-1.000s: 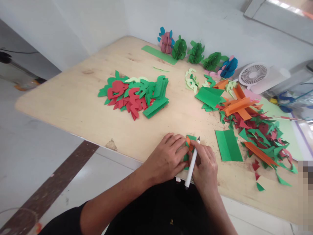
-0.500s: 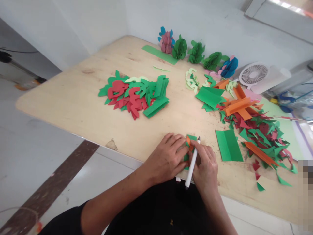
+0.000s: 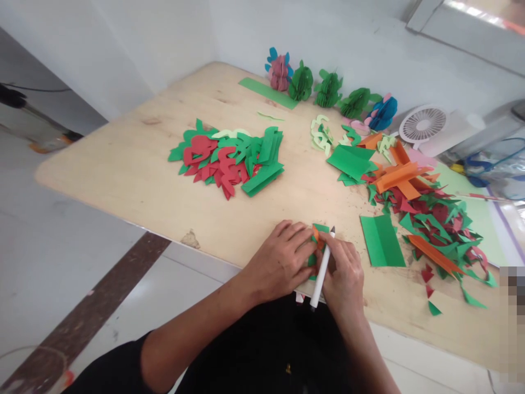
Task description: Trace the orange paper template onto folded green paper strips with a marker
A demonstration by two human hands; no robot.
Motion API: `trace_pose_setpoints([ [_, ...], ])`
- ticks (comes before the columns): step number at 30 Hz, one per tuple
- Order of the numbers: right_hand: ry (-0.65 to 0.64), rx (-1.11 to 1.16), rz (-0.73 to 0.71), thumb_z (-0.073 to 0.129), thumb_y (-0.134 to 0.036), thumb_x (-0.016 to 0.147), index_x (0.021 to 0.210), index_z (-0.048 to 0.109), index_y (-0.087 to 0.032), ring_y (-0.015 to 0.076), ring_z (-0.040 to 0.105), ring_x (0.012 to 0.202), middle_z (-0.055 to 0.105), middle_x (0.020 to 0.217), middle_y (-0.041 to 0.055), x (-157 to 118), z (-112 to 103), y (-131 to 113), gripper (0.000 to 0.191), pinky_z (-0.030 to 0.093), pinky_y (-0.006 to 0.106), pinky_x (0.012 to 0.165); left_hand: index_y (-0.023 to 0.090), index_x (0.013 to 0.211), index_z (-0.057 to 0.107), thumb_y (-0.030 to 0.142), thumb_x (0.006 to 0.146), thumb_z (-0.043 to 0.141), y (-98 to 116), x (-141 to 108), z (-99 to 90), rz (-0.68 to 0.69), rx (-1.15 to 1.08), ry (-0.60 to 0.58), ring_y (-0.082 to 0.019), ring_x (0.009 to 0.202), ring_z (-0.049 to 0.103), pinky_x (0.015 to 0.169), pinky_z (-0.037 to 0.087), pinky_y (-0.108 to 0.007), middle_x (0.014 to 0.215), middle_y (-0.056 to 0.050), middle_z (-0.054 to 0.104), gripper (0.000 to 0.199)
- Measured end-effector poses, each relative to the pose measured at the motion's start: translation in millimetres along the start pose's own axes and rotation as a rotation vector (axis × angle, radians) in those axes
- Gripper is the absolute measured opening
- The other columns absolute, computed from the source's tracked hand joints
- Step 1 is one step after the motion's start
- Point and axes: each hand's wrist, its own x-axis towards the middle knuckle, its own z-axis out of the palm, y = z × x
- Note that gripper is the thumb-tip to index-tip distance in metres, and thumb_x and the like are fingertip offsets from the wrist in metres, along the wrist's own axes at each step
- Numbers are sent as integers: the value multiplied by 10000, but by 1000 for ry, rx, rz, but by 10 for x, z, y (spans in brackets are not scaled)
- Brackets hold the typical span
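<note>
At the near table edge, a small piece of green paper (image 3: 322,227) lies beneath a small orange paper piece (image 3: 316,235). My left hand (image 3: 283,261) rests over their left side, its fingers bent and holding the papers down; the fingers cover much of both. From the right, my right hand (image 3: 345,273) holds a white marker (image 3: 320,278) between thumb and fingers, with its dark tip pointing up and away. The right fingertips also touch the orange piece. Just right of that hand lies a creased sheet of green paper (image 3: 382,241).
Red and green cut-out shapes (image 3: 225,158) are heaped left of centre. Paper scraps (image 3: 437,219) and folded orange strips (image 3: 402,172) cover the right side. Along the wall stand honeycomb paper figures (image 3: 301,81) and a small white fan (image 3: 424,125). The wooden table (image 3: 123,169) has a rounded left corner.
The view has shifted slightly. Both hands stay at the papers, and the marker keeps nearly the same position and tilt.
</note>
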Motion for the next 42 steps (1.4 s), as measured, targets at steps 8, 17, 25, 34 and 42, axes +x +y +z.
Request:
trace_pose_setpoints([
  [8, -6, 46, 9, 482, -135, 903, 1162, 628, -210, 228, 620, 922, 706, 967, 81, -24, -85, 13, 307, 506, 383, 796, 120, 1280, 527, 374, 954, 490, 4, 9, 3, -12, -2, 1, -294, 1258, 473, 1101, 347, -511, 1328, -152, 567, 415],
  [17, -86, 31, -93, 471, -104, 895, 1178, 637, -208, 238, 616, 959, 705, 967, 85, -109, -161, 83, 344, 489, 388, 798, 117, 1181, 584, 400, 941, 528, -6, 1, 36, -8, 30, -3, -300, 1265, 469, 1115, 336, -489, 1336, -138, 565, 375],
  [25, -71, -31, -160, 463, -137, 923, 1196, 640, -204, 240, 609, 939, 695, 933, 89, -118, -146, 111, 333, 459, 376, 791, 137, 1183, 579, 419, 927, 549, -20, 12, 27, -8, 13, 6, -280, 1258, 487, 1111, 352, -464, 1312, -119, 591, 382],
  [34, -55, -56, -182, 463, -136, 933, 1149, 648, -193, 223, 601, 911, 690, 926, 82, -117, -143, 104, 290, 433, 345, 772, 160, 1164, 603, 426, 902, 585, -50, -3, -32, -21, -40, -3, -276, 1276, 491, 1125, 346, -465, 1342, -107, 583, 375],
  [42, -70, -47, -181, 459, -117, 922, 1186, 638, -195, 229, 597, 937, 693, 927, 78, -128, -136, 123, 328, 436, 362, 790, 149, 1162, 617, 321, 918, 510, -69, -31, -98, 15, -62, 4, -268, 1305, 473, 1124, 351, -467, 1371, -109, 572, 317],
])
